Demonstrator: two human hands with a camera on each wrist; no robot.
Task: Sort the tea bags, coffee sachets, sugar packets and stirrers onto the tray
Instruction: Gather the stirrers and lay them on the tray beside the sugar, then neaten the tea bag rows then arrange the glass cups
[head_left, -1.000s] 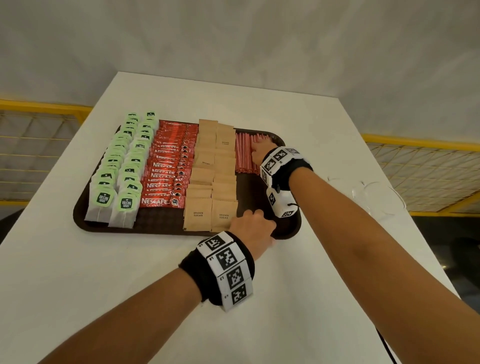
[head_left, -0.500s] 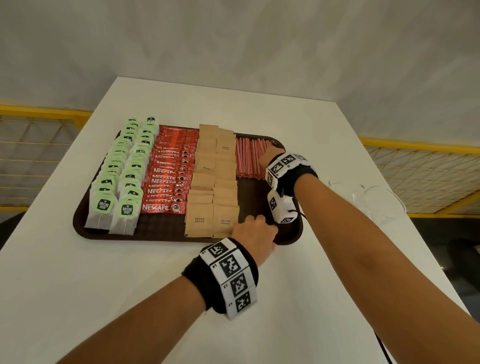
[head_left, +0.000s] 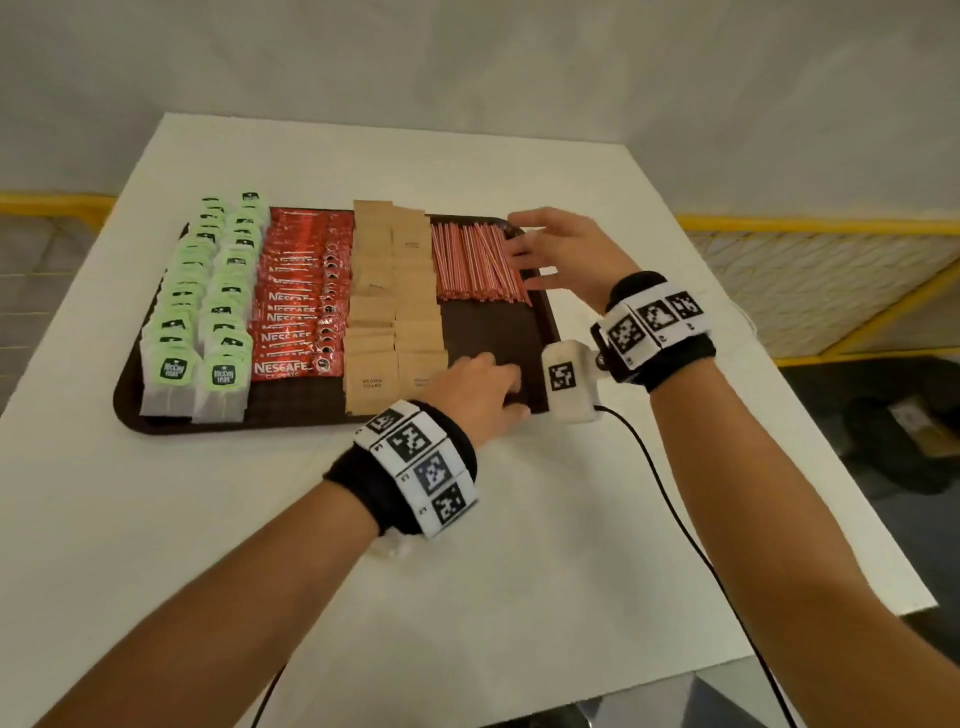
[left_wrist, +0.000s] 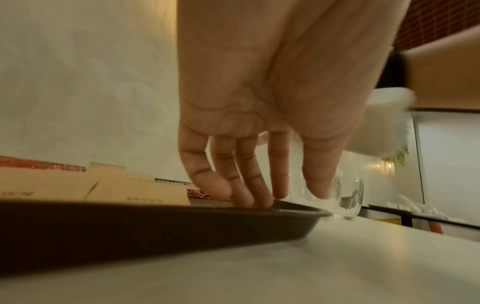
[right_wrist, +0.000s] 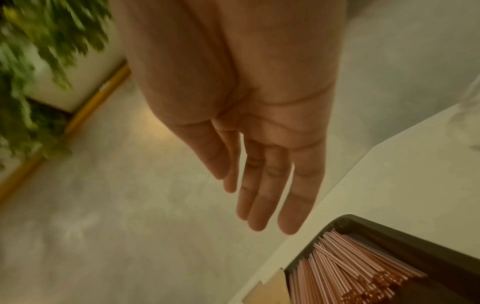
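Right grip (right_wrist: 246, 123) flat, above stirrers (right_wrist: 350, 273)

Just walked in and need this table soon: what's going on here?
A person is finishing a drinks tray. Tea bags, Nescafe sachets, brown sugar packets and striped stirrers lie in rows on it. The left hand rests its fingers on the tray's near right corner; the right hand hovers open by the stirrers, holding nothing.
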